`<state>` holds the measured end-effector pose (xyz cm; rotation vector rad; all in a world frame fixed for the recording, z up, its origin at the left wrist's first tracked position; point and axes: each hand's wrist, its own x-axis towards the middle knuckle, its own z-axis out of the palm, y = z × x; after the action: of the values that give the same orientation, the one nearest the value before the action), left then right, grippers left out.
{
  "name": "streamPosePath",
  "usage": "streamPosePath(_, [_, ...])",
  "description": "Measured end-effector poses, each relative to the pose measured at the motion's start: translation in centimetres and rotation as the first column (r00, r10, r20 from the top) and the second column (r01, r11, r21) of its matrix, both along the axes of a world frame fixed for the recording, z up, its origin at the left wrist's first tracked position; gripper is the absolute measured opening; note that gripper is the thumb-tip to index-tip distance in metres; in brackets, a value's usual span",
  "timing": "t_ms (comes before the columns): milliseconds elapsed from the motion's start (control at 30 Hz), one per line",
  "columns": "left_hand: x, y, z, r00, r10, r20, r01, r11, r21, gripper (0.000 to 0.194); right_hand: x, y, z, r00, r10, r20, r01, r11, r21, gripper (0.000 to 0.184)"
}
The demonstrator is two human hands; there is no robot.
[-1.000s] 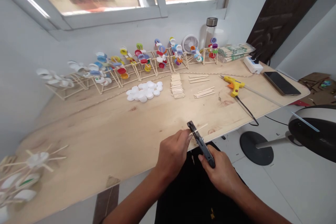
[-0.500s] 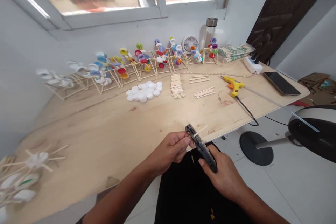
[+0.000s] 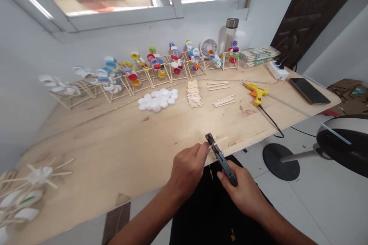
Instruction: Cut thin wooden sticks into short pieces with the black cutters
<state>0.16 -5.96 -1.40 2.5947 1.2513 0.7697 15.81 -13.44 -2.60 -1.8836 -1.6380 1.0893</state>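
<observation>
The right hand [image 3: 243, 194] grips black cutters [image 3: 222, 160] firmly. The left hand [image 3: 187, 172] pinches a thin wooden stick [image 3: 220, 142], apparently seated in their jaws, just over the front edge of the plywood counter [image 3: 115, 141].

No wording can be read. The clear plastic-wrapped bundle of pale wooden sticks [image 3: 258, 56] bears green printing, and the black-and-white domed appliance head [image 3: 336, 145] bears a small mark; both are too small to make out.
</observation>
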Motion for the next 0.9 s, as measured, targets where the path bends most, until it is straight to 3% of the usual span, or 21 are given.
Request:
streamPosePath(67, [0.0,-0.1,-0.5,0.993,0.012,-0.118,0.012,0.979,0.205,0.021,0.1,0.0,0.1,0.999,0.000,-0.039,0.000,1.000,-0.016,0.014])
streamPosePath(133, [-0.1,-0.1,-0.8,0.990,-0.017,-0.141,0.049,0.974,0.221,0.020,0.2,0.0,0.3,0.998,0.001,-0.060,-0.003,1.000,-0.031,0.013])
streamPosePath(267, [-0.2,0.1,-0.2,0.996,-0.089,-0.018,0.089,0.996,-0.004,0.021,0.4,0.0,0.6,0.999,0.001,-0.040,-0.002,0.999,-0.036,0.012])
streamPosePath(333, [-0.3,0.2,0.5,0.993,-0.102,0.057,0.110,0.980,-0.165,0.023,0.3,0.0,0.7,1.000,0.006,-0.029,-0.007,1.000,-0.029,0.011])
streamPosePath(467, [-0.5,0.5,1.7,0.969,-0.101,0.225,0.200,0.857,-0.475,0.027,0.3,-0.1,0.6,1.000,0.019,0.018,-0.019,1.000,-0.006,0.013])
streamPosePath(600, [-0.5,0.9,2.0,0.923,-0.101,0.371,0.315,0.751,-0.580,0.028,0.1,-0.1,-0.1,0.997,0.012,0.080,-0.014,1.000,0.025,0.016])
streamPosePath(667, [-0.4,0.8,1.7,0.933,-0.083,0.350,0.284,0.765,-0.578,0.028,-0.1,0.0,-0.4,0.995,0.002,0.096,-0.005,1.000,0.025,0.016])
streamPosePath(833, [0.2,-0.2,0.5,0.989,0.050,0.142,0.008,0.926,-0.378,0.026,-0.1,0.4,-0.3,0.997,-0.003,0.078,0.003,1.000,0.008,0.014])
streamPosePath(900, [0.3,-0.3,0.5,0.990,0.044,0.138,0.005,0.942,-0.337,0.024,0.1,0.5,0.0,0.998,0.008,0.058,-0.009,1.000,0.002,0.013])
